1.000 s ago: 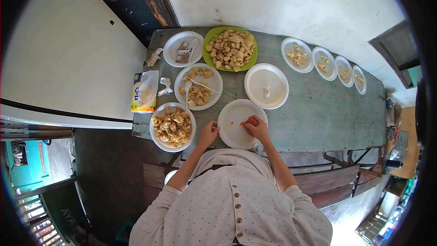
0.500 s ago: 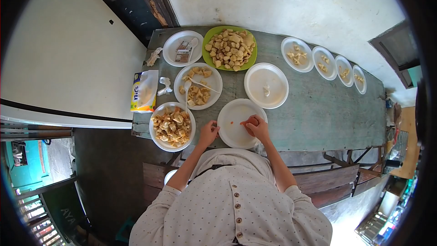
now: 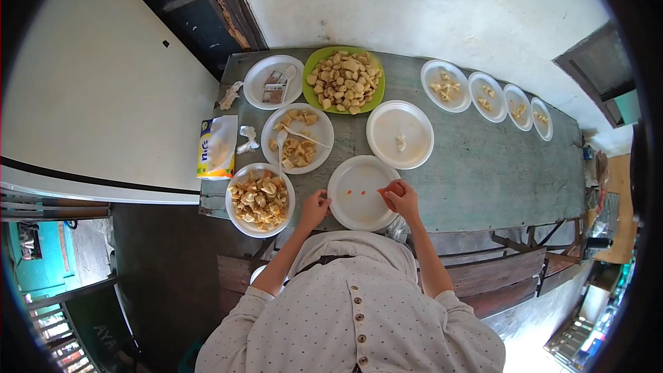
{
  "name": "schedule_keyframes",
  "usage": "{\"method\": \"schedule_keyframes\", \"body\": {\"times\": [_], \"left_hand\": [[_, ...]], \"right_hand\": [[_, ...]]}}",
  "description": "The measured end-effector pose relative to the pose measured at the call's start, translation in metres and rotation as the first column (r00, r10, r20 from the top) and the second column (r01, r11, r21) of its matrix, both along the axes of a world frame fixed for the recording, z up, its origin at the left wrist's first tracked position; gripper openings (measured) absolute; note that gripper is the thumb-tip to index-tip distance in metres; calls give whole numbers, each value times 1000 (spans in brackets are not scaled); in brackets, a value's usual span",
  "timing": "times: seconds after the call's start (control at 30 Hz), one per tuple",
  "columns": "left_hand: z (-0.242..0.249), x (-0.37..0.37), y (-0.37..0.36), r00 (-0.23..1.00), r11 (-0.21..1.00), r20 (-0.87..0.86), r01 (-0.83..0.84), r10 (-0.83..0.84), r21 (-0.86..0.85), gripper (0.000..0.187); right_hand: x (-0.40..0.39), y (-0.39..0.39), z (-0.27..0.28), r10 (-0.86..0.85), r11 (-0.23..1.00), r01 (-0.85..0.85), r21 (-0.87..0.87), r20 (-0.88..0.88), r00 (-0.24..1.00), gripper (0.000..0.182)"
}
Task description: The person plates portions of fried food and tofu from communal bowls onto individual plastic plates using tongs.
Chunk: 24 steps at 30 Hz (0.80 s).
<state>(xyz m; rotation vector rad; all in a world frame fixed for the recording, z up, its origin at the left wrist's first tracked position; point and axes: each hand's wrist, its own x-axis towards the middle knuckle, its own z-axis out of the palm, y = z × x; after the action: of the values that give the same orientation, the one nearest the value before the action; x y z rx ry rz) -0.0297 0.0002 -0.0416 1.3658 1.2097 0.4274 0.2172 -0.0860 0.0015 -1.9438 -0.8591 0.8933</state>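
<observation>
In my right hand (image 3: 402,203) is a small pouch of orange-red sauce (image 3: 391,190), squeezed between closed fingers, its tip pointing left over a white plate (image 3: 361,220). Two small orange-red sauce dots (image 3: 363,193) lie in a row on that plate, left of the tip. My left hand (image 3: 315,208) has its curled fingers at the plate's left rim, gripping the edge. Left of that hand stands a white plate heaped with golden folded pieces (image 3: 260,199). Behind it, another white plate (image 3: 324,157) holds paler folded pieces and two white plastic spoons (image 3: 281,141).
A green plate (image 3: 378,97) piled with pale chunks stands at the back, beside a plate with a printed packet (image 3: 273,88). One plate (image 3: 400,160) bears a small white bit. Several plates (image 3: 445,106) with pieces line the wall. A tissue pack (image 3: 218,147) lies left.
My right hand has moved right with the sauce pouch, leaving a second dot beside the first. My left hand stays at the plate's rim. The view has shifted slightly.
</observation>
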Motion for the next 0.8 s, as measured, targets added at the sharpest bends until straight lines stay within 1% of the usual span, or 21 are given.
{"method": "schedule_keyframes", "body": {"times": [0.1, 0.17, 0.47, 0.63, 0.7, 0.8], "left_hand": [[-3, 0, 0, 1000, 999, -10, 13, -13, 32, 21], [-4, 0, 0, 1000, 999, -6, 14, -14, 34, 21], [7, 0, 1, 998, 999, -45, 49, -49, 3, 23], [0, 0, 1, 999, 999, -33, 32, -32, 1, 23], [-3, 0, -1, 1000, 1000, 3, -2, 2, 27, 22], [-2, 0, 0, 1000, 999, -23, 16, -15, 51, 21]], "right_hand": [[-3, 2, 2, 2, 1000, -1, 7, -7, 1000, 33], [-7, 2, 4, 31, 1000, -31, 2, 64, 997, 30], [-11, 2, 13, 67, 997, -58, -57, 173, 983, 30], [-11, 2, 18, 52, 997, -43, -59, 166, 985, 30], [-11, 1, 18, 53, 997, -44, -57, 168, 984, 30], [-11, 2, 18, 76, 995, -63, -79, 182, 980, 30]]}}
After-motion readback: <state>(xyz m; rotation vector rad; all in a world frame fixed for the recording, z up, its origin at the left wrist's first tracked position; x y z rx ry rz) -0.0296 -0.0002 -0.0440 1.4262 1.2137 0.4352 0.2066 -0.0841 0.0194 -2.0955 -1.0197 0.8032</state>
